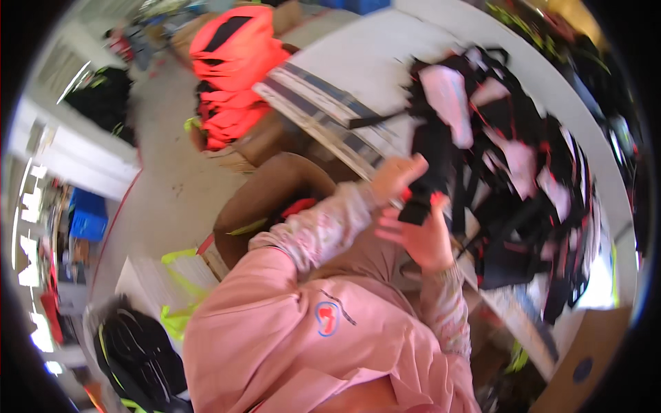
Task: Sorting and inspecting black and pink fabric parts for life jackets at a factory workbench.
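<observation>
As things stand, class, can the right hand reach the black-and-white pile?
Likely yes: the right hand, at a black strap, is close beside the pile, with no barrier visible between.

Head-worn left fisheye, looked steeply down.
Pink top (310, 351) lay nearest, left hand (396, 180) and right hand (423, 235) just beyond; table (385, 58) spread right, floor (165, 172) far left.

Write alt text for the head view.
Two hands in floral sleeves handle a black strip beside a heap of black and pale pieces on a white table. A bright orange stack stands at upper left; blur hides details.
</observation>
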Tool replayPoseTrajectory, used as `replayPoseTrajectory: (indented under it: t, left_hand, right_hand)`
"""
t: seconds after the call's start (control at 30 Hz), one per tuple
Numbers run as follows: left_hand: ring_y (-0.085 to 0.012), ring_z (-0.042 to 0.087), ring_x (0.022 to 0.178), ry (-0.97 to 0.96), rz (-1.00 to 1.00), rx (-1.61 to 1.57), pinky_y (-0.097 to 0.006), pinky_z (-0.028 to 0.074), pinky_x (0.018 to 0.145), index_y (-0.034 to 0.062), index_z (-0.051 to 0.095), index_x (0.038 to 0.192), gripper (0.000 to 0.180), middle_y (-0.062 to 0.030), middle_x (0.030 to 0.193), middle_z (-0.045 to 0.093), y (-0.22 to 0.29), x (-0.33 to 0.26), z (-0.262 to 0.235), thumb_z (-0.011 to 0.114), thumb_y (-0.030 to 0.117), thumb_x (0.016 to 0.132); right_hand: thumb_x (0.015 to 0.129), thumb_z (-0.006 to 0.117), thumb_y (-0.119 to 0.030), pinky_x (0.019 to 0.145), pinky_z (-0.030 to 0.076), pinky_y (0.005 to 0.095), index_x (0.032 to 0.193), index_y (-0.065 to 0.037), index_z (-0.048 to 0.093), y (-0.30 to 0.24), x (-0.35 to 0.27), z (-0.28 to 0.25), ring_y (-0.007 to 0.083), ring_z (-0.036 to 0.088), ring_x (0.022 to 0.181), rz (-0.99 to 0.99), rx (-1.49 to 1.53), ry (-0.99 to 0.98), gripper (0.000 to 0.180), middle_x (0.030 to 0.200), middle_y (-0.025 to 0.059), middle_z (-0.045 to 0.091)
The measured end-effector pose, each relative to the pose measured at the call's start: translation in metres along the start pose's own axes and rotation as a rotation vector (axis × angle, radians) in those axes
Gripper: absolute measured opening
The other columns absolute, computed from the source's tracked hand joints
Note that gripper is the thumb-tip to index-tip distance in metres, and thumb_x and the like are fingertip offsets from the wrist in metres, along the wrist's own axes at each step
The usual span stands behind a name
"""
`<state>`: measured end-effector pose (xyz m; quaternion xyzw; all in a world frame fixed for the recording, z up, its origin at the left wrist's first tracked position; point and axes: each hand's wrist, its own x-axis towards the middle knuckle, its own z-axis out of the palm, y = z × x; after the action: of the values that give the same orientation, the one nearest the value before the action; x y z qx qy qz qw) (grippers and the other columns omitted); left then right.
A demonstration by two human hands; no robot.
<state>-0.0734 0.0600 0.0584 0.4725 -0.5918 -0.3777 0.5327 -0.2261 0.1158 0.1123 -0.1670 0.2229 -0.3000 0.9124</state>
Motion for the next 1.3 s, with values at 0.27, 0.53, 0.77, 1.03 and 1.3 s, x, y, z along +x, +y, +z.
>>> replayPoseTrajectory:
  t: [0.27, 0.53, 0.77, 1.03, 1.3]
  left_hand:
    - [-0.0043, 0.038, 0.055, -0.108, -0.082, -0.107, -0.027, 0.033, 0.049, -0.0005, 0.057, 0.064, 0.052, 0.0050, 0.053, 0.041, 0.012, -0.020, -0.003, 0.049, 0.042, 0.093]
    - [-0.0058, 0.053, 0.069, 0.161, -0.133, -0.079, -0.026, 0.045, 0.065, -0.0001, 0.066, 0.075, 0.032, -0.0020, 0.070, 0.063, -0.020, -0.003, -0.021, 0.063, 0.030, 0.086]
    - [-0.0233, 0.057, 0.069, -0.046, 0.137, 0.293, -0.033, 0.046, 0.064, 0.0030, 0.060, 0.090, 0.027, -0.0085, 0.077, 0.058, -0.022, -0.003, -0.016, 0.066, 0.027, 0.082]
    - [-0.0251, 0.052, 0.072, -0.418, 0.079, 0.447, -0.035, 0.040, 0.063, 0.0033, 0.048, 0.073, 0.043, -0.0121, 0.078, 0.053, -0.017, -0.007, 0.003, 0.066, 0.042, 0.080]
    - [-0.0163, 0.045, 0.054, -0.533, -0.006, 0.362, -0.032, 0.036, 0.051, 0.0041, 0.047, 0.072, 0.039, -0.0047, 0.058, 0.048, -0.016, 0.001, 0.010, 0.064, 0.037, 0.084]
  right_hand:
    - [0.093, 0.048, -0.025, 0.048, 0.036, 0.0246, 0.104, 0.000, 0.047, 0.006, -0.005, -0.013, 0.0133, 0.042, 0.059, 0.030, 0.102, 0.110, 0.027, 0.071, 0.0043, 0.047]
    - [0.092, 0.054, -0.027, 0.047, 0.037, 0.0226, 0.104, -0.002, 0.059, 0.013, -0.026, -0.003, 0.0073, 0.048, 0.050, 0.017, -0.823, 0.097, 0.028, 0.062, 0.0013, 0.056]
    - [0.095, 0.046, -0.037, 0.048, 0.041, 0.0229, 0.114, -0.003, 0.051, 0.025, -0.011, -0.040, 0.0081, 0.052, 0.053, -0.130, -0.920, 0.191, 0.040, 0.071, 0.0018, 0.054]
    - [0.092, 0.051, -0.032, 0.055, 0.044, 0.0325, 0.082, 0.005, 0.055, 0.033, -0.002, -0.066, 0.0182, 0.058, 0.061, -0.361, -1.414, 0.204, 0.038, 0.065, 0.0103, 0.056]
    - [0.084, 0.057, -0.018, 0.058, 0.042, 0.0247, 0.094, 0.004, 0.059, 0.030, -0.004, -0.072, 0.0114, 0.053, 0.065, -0.174, -1.077, 0.264, 0.025, 0.078, 0.0050, 0.060]
